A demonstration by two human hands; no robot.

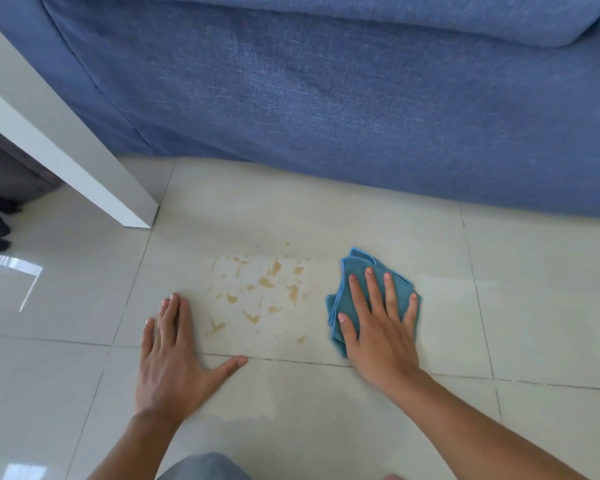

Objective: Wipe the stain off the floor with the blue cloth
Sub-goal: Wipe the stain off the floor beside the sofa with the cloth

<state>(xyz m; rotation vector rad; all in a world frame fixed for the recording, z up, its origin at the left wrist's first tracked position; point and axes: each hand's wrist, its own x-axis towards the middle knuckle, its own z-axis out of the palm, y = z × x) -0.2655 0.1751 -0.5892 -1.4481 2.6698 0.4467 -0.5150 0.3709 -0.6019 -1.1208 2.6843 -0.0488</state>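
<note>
Both bare arms reach forward; left hand (172,355) flat, thumb splayed right; right hand (378,327) flat, fingers spread.

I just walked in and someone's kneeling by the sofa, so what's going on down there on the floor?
A person is cleaning up a spill. Their right hand presses flat on a crumpled blue cloth lying on the tile floor, just right of a patch of tan stain. The left hand is braced flat on the tile to the stain's left. The blotches are still there, in front of the blue sofa.
</note>
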